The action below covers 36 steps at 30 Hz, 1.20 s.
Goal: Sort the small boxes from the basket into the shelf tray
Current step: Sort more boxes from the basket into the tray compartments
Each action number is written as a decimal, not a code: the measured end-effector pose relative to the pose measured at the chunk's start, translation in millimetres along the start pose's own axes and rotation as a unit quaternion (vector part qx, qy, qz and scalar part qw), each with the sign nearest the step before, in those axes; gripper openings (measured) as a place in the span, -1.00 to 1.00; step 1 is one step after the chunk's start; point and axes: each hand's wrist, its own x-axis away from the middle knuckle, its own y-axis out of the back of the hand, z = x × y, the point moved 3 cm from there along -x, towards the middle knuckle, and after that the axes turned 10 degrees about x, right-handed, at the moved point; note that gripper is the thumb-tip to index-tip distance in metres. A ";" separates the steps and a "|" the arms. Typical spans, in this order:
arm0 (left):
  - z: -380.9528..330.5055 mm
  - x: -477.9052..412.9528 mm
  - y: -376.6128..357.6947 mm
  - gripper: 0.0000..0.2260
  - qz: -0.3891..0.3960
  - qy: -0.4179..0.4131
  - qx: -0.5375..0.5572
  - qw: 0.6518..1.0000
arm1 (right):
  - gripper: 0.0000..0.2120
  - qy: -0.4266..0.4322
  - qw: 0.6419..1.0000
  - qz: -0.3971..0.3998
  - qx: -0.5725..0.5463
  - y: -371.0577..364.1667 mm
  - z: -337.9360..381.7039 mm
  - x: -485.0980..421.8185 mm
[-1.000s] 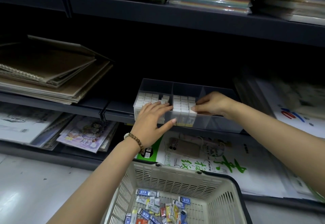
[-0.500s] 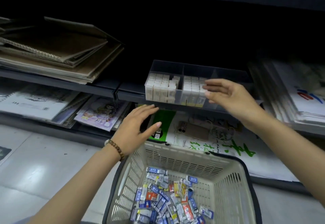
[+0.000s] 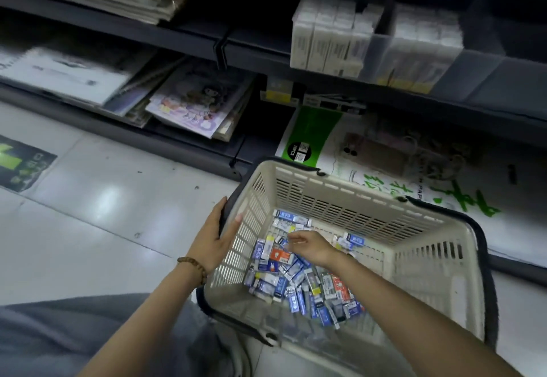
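Pick-up step: the left hand (image 3: 217, 240) grips the basket (image 3: 355, 188) rim, lower center. The right hand (image 3: 309, 246) reaches among the small boxes (image 3: 299, 285); whether it holds any is unclear. The next move likely calls for pinching 1 and lifting it to the shelf tray (image 3: 479, 62), upper right.

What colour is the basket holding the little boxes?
The basket is cream-white plastic; the head view shows it best.
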 end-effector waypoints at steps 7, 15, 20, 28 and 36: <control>24.4 -1.8 -3.9 -0.51 -0.072 0.001 0.027 0.997 | -0.31 0.015 0.996 0.026 0.084 -44.9 -15.0 -75.5; 22.4 -0.9 -4.2 -0.52 -0.089 -0.003 0.044 0.995 | -0.83 0.059 0.995 -0.050 0.068 -63.6 -25.8 -75.6; 22.1 2.1 -3.4 -0.46 -0.091 -0.018 0.066 0.994 | -0.84 0.072 0.987 -0.095 -0.110 -44.1 3.7 -49.1; -0.3 6.7 -6.5 -0.77 -0.088 -0.106 -0.005 0.990 | -0.92 0.196 0.902 -0.023 -0.383 -0.7 82.4 12.7; -9.6 16.1 6.7 -0.85 -0.124 -0.006 0.221 0.967 | -0.62 0.076 0.979 0.002 -0.187 -36.5 27.9 -15.0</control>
